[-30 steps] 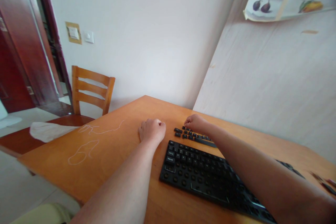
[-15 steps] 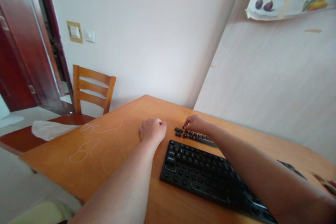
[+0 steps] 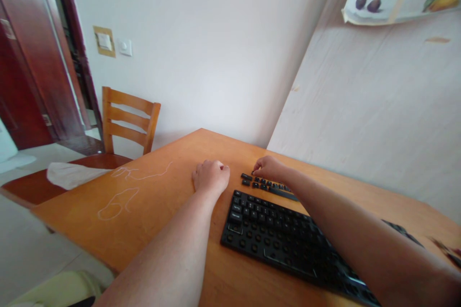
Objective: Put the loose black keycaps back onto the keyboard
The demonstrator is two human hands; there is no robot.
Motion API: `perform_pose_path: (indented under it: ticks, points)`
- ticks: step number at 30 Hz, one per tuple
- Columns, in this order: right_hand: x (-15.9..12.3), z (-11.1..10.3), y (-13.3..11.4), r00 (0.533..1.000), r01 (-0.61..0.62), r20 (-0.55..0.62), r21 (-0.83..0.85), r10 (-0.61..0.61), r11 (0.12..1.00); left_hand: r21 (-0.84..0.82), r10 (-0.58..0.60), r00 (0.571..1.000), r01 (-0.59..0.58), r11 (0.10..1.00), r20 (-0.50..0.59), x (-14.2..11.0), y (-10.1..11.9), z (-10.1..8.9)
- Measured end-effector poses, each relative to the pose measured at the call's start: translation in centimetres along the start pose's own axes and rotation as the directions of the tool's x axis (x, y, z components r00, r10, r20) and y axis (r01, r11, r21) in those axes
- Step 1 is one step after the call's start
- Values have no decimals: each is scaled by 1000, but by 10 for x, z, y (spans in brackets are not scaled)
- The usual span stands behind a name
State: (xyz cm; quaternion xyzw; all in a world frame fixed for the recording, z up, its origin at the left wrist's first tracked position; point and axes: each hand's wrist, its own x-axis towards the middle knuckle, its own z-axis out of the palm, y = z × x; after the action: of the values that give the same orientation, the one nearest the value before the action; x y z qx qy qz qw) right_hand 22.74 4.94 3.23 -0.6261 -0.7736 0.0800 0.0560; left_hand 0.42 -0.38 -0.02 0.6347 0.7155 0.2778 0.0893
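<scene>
My right hand (image 3: 271,169) reaches past the keyboard, its thumb and fingertips pinched on a small black keycap that is mostly hidden. Below those fingers, several loose black keycaps lie in rows, with a wide keycap (image 3: 246,177) at the left end and a long spacebar (image 3: 283,194) nearest the keyboard. Curled and closed, my left hand (image 3: 212,176) rests on the table to the left of the rows; whether it holds anything is hidden. The black keyboard (image 3: 277,240) lies in front, with keycaps on its far rows and bare switches on its nearer rows. My right forearm covers part of it.
The wooden table (image 3: 158,220) has white scribbles on its left side. More black pieces (image 3: 399,230) lie beyond my right forearm, and blurred thin items (image 3: 446,252) sit at the far right. A wooden chair (image 3: 129,120) stands at the left, by the wall.
The view has shifted slightly. Both hands stay in nearly the same places, the right one still pinching by the rows of keycaps.
</scene>
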Motion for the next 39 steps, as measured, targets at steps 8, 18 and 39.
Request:
perform_pose_path:
  ticks: [8, 18, 39]
  points:
    - [-28, -17, -20, 997, 28, -79, 37, -25, 999, 1, 7, 1000, -7, 1000, -3, 0, -1, 1]
    - [-140, -25, -71, 978, 199, -85, 101, -191, 975, 2, 11, 1000, -11, 1000, 18, 0, 1, -2]
    - [-175, -4, -95, 984, 169, -55, -19, -169, 985, -17, -2, 1000, 2, 1000, -2, -1, 2, -2]
